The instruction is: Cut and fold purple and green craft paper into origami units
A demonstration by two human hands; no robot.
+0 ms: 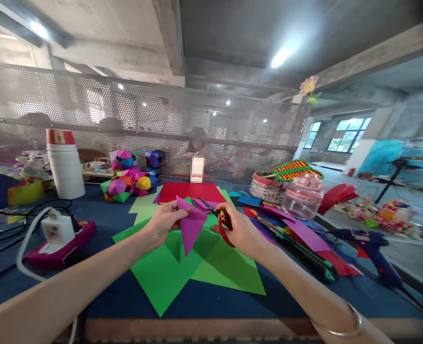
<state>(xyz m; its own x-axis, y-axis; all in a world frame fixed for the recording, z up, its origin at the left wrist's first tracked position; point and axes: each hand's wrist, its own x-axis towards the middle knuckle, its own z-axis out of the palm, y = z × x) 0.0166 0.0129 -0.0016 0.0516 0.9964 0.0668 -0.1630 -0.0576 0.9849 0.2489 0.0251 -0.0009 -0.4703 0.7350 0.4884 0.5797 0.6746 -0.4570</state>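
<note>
My left hand [166,222] pinches a purple paper triangle [193,227] by its left side, with one point hanging down. In my right hand [236,224] is a pair of scissors [223,223] with red and black handles. The blades reach up and left, close to the upper edge of the triangle; whether they touch it I cannot tell. Beneath both hands several sheets of green paper [161,282] overlap on the dark blue table [104,291]. A red sheet or mat [193,191] lies just behind them.
On the left stand stacked paper cups [66,162], a magenta power strip [59,243] with cables, and folded paper balls [120,186]. At right lie a utility knife [301,248], coloured paper scraps [310,231], a glue gun [374,253] and a pink-lidded bottle [303,196]. A perforated screen [154,110] spans the back.
</note>
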